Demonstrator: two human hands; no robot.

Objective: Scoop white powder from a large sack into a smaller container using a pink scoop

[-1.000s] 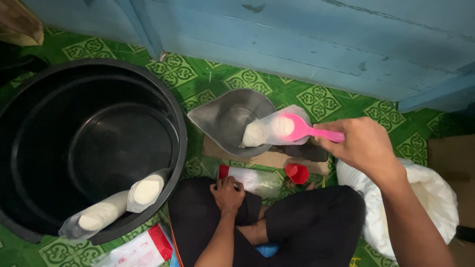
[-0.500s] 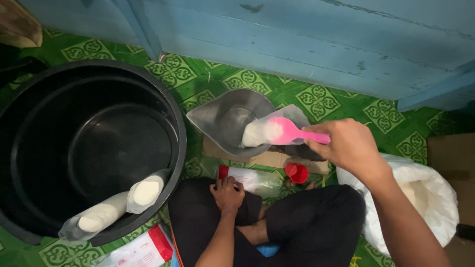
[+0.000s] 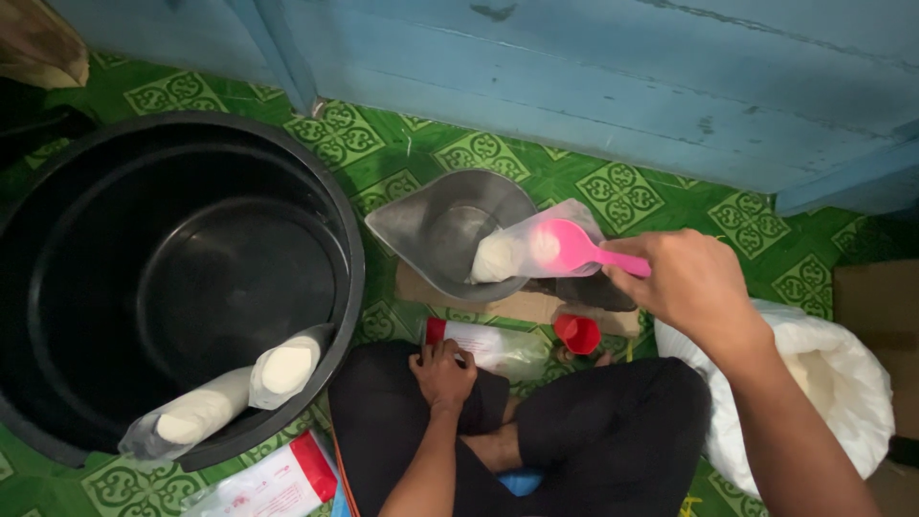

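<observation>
Down low, right hand [image 3: 687, 284] closed round the handle of a pink scoop [image 3: 572, 248], bowl of the scoop pushed into the mouth of a clear plastic bag [image 3: 528, 255] partly filled with white powder. Bag lying in a grey metal scale pan [image 3: 436, 228], pan sitting on a flat piece of cardboard [image 3: 517, 306] over the green patterned floor [image 3: 622, 191]. Left hand [image 3: 442, 373] resting on the knee, fingers curled — whether gripping anything, cannot tell; just beside it a clear packet with a red end [image 3: 483, 345] and a small red cup [image 3: 577, 333]. Off to the right, a large white sack [image 3: 842, 383], open at the top. On the left, a big black tub [image 3: 182, 278] — two filled powder bags [image 3: 230, 388] leaning over its near rim.
</observation>
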